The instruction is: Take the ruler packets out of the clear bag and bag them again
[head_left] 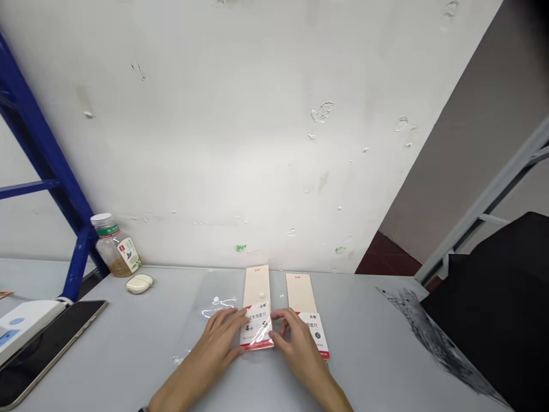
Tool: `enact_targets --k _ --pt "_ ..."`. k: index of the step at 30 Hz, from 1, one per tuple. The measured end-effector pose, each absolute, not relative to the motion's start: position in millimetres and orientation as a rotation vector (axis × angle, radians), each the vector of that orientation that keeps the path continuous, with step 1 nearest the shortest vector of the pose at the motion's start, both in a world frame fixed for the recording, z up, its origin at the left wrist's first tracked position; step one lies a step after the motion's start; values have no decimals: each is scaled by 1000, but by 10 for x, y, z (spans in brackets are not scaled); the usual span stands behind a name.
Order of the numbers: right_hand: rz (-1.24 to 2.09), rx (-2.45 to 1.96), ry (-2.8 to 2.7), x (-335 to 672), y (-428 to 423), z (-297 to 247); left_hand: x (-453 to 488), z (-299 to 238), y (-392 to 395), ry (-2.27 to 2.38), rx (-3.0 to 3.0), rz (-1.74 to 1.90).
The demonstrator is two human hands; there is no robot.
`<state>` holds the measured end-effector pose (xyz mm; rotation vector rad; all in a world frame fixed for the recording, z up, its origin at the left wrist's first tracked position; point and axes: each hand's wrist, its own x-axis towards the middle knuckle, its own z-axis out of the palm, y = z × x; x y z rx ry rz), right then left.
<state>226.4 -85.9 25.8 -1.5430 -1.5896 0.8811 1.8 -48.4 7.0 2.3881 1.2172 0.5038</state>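
Observation:
A ruler-set packet, with a white and red printed card in front and a pale pink strip above, lies on the grey table before me. My left hand has its fingertips on the packet's left edge, thumb lower down. At the opposite edge, my right hand grips with thumb and bent fingers. A second ruler-set packet of the same look lies to the right, partly covered by my right hand. Beneath and left of the first packet is a clear plastic sleeve.
Back left stand a clear jar with a white lid and a small cream case. A phone-like dark slab and a white box lie at the left edge. Black bag-like material covers the right side. A white wall rises behind.

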Motion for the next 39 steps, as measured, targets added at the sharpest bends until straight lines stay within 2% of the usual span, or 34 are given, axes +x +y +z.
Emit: enact_targets --k 4,9,11,18,23,31,39 --pt "975 -1484 -1584 2243 -857 241 27 95 -514 1252 2313 506" --pt "600 -1666 -1667 2235 -884 200 21 92 -505 1272 2307 507" --pt "546 -1702 -1725 2233 -897 201 14 55 -495 1272 2306 516" --pt "898 -1582 -1598 2248 -889 262 -12 -57 -487 1282 2220 574" --pt "1090 -1456 -1461 2294 -848 240 41 114 -475 1329 2040 679" --pt "1305 -1310 -1496 2294 -908 374 20 420 -421 1250 1448 873" --pt "1383 -1158 -1308 2272 -879 335 67 451 -477 1118 1428 807"
